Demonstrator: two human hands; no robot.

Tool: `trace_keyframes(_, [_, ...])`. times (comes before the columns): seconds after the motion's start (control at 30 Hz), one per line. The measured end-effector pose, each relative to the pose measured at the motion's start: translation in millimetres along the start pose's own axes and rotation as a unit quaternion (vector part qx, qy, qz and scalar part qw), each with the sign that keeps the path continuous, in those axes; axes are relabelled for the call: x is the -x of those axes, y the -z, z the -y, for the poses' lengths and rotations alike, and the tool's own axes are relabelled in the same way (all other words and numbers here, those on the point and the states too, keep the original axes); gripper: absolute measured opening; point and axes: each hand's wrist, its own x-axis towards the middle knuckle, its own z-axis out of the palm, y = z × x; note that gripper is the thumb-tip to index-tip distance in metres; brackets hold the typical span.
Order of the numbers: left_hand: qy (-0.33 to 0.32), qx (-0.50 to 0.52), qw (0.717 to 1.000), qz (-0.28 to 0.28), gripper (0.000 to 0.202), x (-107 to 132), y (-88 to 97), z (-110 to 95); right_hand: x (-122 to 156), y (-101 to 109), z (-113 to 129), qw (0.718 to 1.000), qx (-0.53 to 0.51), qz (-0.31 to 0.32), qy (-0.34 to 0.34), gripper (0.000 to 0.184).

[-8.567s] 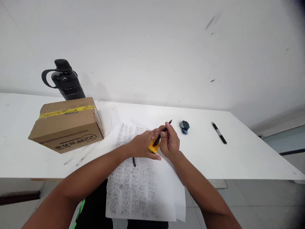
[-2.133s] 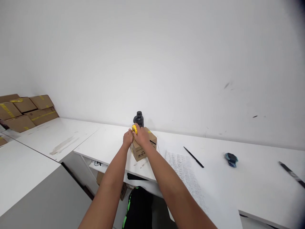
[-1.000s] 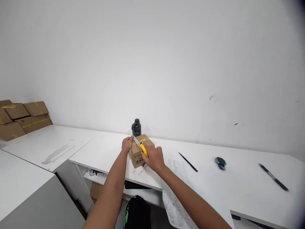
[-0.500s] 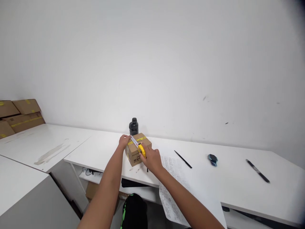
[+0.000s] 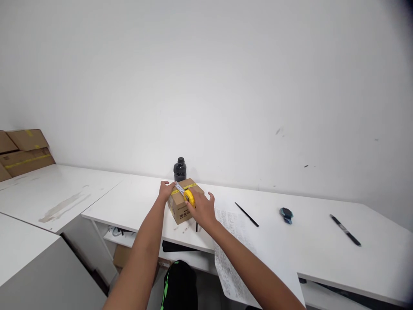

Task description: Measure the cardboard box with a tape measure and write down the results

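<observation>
A small cardboard box (image 5: 182,212) with yellow tape stands on the white desk in front of me. Across its top runs the pulled-out white blade of a yellow tape measure (image 5: 189,197). My right hand (image 5: 202,211) is wrapped round the tape measure's case above the box's near right part. At the far left edge of the box, my left hand (image 5: 166,190) pinches the blade's end with thumb and fingers. Just behind the box is a dark bottle (image 5: 180,169) with a black cap.
Right of the box, a printed sheet (image 5: 234,254) hangs over the front edge of the desk (image 5: 322,245). A thin black stick (image 5: 247,214), a small blue-black object (image 5: 286,215) and a dark pen (image 5: 345,230) lie further right. Cardboard boxes (image 5: 27,160) are stacked at far left.
The right hand with the tape measure case has moved slightly toward the left hand, so less blade shows. The whole view has shifted a little.
</observation>
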Motion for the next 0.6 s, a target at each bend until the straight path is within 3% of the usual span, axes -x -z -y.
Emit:
trace_keyframes(0.3, [0.018, 0.024, 1.000, 0.008, 0.062, -2.7, -1.0, 8.1, -57.5, -26.3, 14.0, 0.997, -0.010, 0.067, -0.045, 0.053])
trace_keyframes(0.6, [0.012, 0.038, 0.999, -0.013, 0.050, -6.3, -3.9, 16.1, -93.7, -54.5, 12.8, 0.990, -0.053, 0.111, -0.063, 0.058])
